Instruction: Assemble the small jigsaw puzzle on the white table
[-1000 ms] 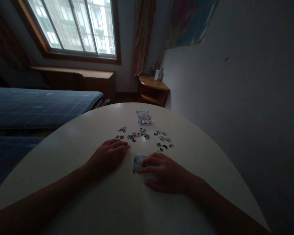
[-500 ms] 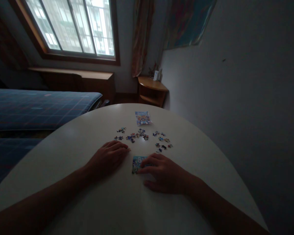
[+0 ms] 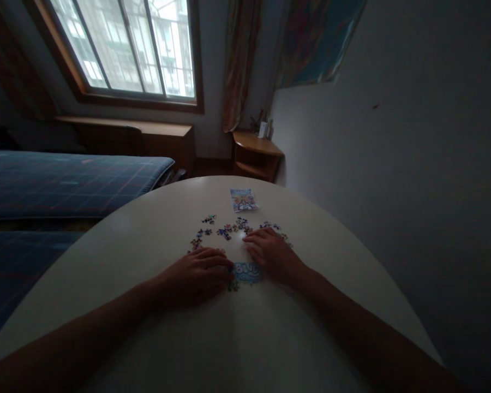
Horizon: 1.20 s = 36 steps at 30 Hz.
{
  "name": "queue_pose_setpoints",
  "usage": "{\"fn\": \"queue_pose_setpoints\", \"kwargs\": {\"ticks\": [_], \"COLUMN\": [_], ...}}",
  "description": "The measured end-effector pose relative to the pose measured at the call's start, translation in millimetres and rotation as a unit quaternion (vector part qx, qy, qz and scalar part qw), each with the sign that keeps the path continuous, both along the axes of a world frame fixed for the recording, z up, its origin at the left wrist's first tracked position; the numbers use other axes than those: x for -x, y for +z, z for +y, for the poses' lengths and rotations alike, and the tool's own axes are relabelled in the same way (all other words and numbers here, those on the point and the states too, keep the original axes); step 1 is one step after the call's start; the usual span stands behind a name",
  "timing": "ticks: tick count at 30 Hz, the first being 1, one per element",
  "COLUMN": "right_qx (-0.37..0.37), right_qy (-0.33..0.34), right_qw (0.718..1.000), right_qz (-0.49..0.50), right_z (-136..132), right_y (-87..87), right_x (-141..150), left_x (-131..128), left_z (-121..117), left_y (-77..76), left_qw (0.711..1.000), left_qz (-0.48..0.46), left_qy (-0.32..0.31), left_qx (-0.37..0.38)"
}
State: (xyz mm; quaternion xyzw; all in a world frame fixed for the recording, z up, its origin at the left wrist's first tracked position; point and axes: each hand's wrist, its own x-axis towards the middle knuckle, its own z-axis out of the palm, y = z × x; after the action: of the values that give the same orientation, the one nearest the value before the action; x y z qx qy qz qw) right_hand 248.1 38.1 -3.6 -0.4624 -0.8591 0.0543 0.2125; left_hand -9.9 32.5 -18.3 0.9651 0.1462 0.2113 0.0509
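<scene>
A partly joined blue jigsaw puzzle (image 3: 247,272) with large pale lettering lies flat on the white round table (image 3: 245,349). My left hand (image 3: 200,275) rests at its left edge, fingers close together and bent down; whatever is under the fingertips is hidden. Just beyond the puzzle, my right hand (image 3: 272,254) reaches with fingers stretched out towards the loose puzzle pieces (image 3: 225,231), thumb side hidden. Its fingers cover part of the right-hand group of pieces (image 3: 270,224).
A small printed picture sheet (image 3: 244,200) lies behind the pieces. More loose pieces (image 3: 196,241) sit beyond my left hand. A plaid mattress (image 3: 73,183) stands left of the table, a corner shelf (image 3: 257,144) behind it, and a wall (image 3: 393,164) at the right.
My left hand has moved right to the puzzle's left edge. My right hand has lifted off the puzzle and moved forward to the loose pieces, uncovering the lettering.
</scene>
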Motion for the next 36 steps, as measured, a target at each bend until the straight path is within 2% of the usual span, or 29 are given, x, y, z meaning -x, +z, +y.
{"fn": "queue_pose_setpoints", "kwargs": {"ticks": [6, 10, 16, 25, 30, 36], "right_qx": [-0.011, -0.003, 0.007, 0.012, 0.003, -0.009], "right_qy": [-0.030, -0.044, -0.027, 0.011, 0.009, -0.020], "right_qw": [0.996, 0.992, 0.994, 0.997, 0.998, 0.999], "right_qz": [-0.082, -0.115, -0.105, -0.082, -0.057, -0.029], "right_z": [50, 60, 43, 10, 3, -6], "right_y": [8.7, 9.8, 11.1, 11.5, 4.4, -6.3], "right_x": [17, 26, 23, -14, -34, -47], "left_x": [1, 1, 1, 0, 1, -2], "left_z": [3, 5, 4, 5, 5, -3], "left_y": [-4.6, -7.2, -7.1, -7.7, -8.1, 2.2], "left_qw": [1.000, 1.000, 1.000, 1.000, 1.000, 0.999], "left_qz": [0.005, -0.004, 0.008, -0.008, -0.016, -0.020], "left_qy": [-0.006, -0.009, -0.008, -0.009, -0.007, -0.031], "left_qx": [-0.002, -0.007, -0.003, -0.011, -0.011, 0.015]}}
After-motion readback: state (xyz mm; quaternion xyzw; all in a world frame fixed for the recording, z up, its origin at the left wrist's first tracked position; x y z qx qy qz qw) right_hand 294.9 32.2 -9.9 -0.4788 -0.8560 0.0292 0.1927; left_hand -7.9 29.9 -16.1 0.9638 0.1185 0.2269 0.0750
